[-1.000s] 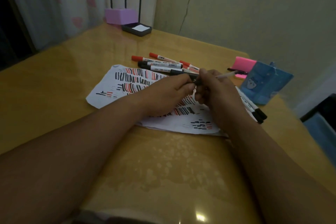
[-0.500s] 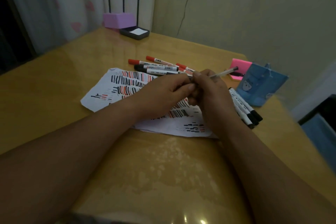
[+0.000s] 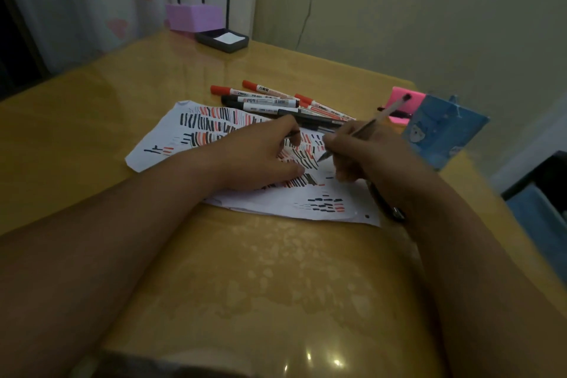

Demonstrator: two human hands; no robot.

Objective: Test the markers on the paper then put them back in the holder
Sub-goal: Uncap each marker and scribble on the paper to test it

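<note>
Though loose markers crowd the paper's far edge, a broad stretch of glossy yellow table lies between the striped paper and the near rim. The right hand grips a thin marker, tip down over the sheet, its tail slanting toward the blue holder beside the right edge. The left hand rests curled on the paper; whether it pinches anything I cannot tell.

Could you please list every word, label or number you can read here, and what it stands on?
No text reads clearly.
Red markers: print on the white barrels, too blurred to read.
Black markers: small print, too blurred.
Paper: only red and black test strokes, no words.
Blue holder: a cartoon picture, no legible words.
</note>
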